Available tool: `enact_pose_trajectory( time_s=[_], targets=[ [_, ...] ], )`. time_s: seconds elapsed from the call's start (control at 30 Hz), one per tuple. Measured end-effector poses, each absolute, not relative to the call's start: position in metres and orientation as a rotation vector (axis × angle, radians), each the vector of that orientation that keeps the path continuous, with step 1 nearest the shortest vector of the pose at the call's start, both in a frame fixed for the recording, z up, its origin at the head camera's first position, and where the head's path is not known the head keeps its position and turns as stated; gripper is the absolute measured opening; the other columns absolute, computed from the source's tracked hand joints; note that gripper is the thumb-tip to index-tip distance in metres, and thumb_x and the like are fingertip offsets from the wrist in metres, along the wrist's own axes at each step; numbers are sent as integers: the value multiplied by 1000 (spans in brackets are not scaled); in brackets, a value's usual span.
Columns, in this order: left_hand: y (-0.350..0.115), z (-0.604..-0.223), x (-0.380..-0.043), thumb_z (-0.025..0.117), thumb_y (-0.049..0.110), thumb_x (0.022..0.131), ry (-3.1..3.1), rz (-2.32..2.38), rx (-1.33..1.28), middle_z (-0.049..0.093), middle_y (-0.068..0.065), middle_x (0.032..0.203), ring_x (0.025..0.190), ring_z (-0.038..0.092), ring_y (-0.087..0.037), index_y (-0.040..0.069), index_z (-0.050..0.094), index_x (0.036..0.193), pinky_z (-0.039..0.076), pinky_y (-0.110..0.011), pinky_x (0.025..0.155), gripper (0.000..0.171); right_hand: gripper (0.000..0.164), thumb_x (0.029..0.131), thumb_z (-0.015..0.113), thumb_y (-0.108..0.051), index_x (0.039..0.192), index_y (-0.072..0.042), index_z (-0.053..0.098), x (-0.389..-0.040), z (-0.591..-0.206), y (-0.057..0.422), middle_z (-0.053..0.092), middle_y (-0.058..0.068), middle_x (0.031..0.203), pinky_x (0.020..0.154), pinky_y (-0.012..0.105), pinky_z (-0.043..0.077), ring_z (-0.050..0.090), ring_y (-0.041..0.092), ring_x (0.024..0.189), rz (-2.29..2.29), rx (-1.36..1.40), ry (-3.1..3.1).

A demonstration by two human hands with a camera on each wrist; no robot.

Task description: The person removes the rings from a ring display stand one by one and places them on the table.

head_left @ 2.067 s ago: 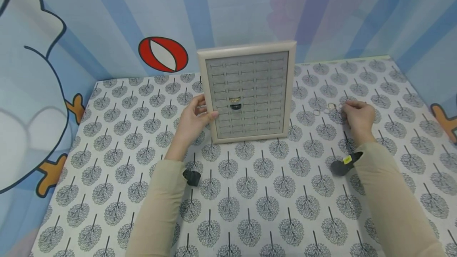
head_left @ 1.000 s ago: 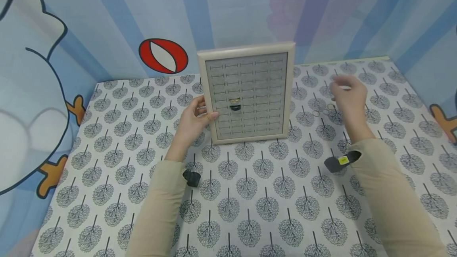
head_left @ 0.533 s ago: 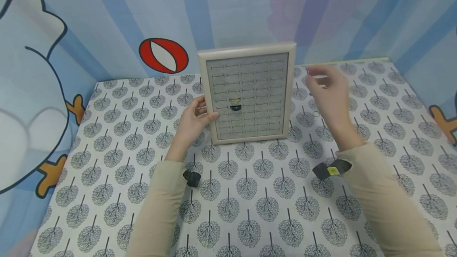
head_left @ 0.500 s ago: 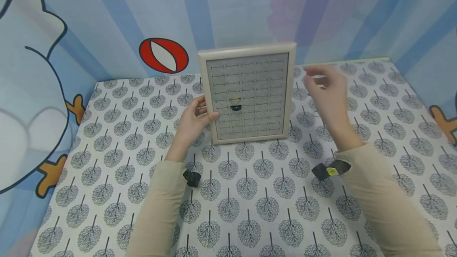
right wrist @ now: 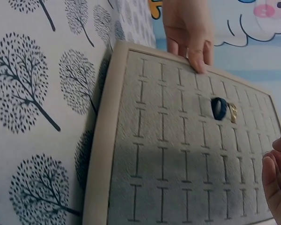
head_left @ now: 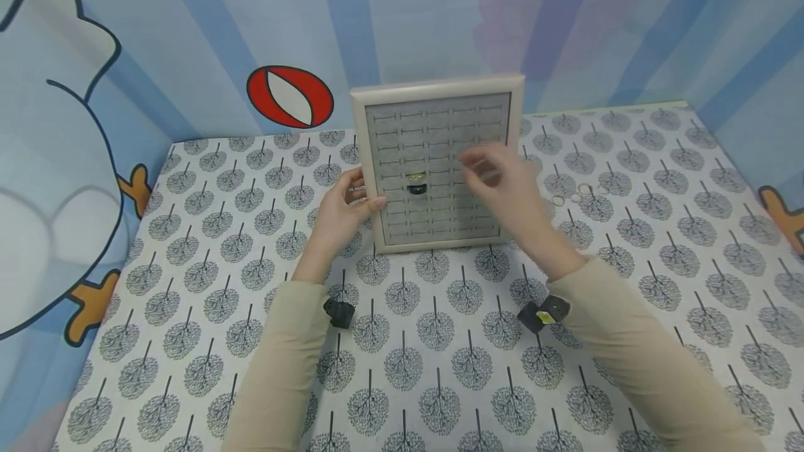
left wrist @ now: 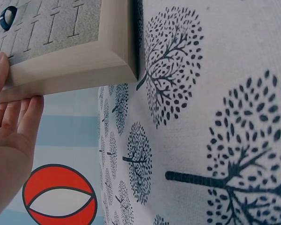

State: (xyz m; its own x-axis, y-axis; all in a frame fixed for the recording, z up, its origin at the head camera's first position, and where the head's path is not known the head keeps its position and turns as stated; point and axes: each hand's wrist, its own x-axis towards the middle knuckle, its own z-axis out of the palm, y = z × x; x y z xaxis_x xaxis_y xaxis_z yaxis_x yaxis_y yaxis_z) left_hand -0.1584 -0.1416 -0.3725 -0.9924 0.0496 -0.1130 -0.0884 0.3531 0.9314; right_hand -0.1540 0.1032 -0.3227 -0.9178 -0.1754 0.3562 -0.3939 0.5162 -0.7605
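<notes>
A ring display board with a pale wooden frame and grey slotted padding stands tilted on the table. My left hand grips its left edge, thumb on the front and fingers behind. A gold ring and a dark blue ring sit side by side in its slots. My right hand is in front of the board's right half, thumb and index finger pinched together on a small ring, which is mostly hidden and blurred. Whether it touches the padding I cannot tell.
Several thin rings, one of them gold, lie on the tree-patterned tablecloth right of the board. A blue striped backdrop with cartoon prints rises behind the table.
My right hand has lifted from beside the loose rings, passed up and leftward, and come before the board. My left hand and the board have stayed in place.
</notes>
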Motion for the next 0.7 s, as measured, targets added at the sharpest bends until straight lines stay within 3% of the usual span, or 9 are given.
enact_pose_trajectory(
  time_s=[0.13, 0.7],
  targets=[
    [-142, -373, -158, 70, 25, 88, 2485, 1721, -37, 51, -7, 137, 128, 51, -23, 18, 39, 145, 48, -41, 103, 66, 20, 88, 61, 0, 107, 4, 64, -153, -327, 91, 67, 18, 106, 80, 36, 57, 64, 28, 91, 1330, 550, -2558],
    [-141, -373, -158, 70, 24, 87, 2502, 1715, -44, 52, -8, 137, 128, 52, -25, 17, 39, 145, 48, -41, 103, 65, 22, 90, 63, -7, 111, -3, 65, -157, -335, 63, 63, 12, 111, 84, 31, 57, 65, 23, 95, 1204, 582, -2708]
  ],
)
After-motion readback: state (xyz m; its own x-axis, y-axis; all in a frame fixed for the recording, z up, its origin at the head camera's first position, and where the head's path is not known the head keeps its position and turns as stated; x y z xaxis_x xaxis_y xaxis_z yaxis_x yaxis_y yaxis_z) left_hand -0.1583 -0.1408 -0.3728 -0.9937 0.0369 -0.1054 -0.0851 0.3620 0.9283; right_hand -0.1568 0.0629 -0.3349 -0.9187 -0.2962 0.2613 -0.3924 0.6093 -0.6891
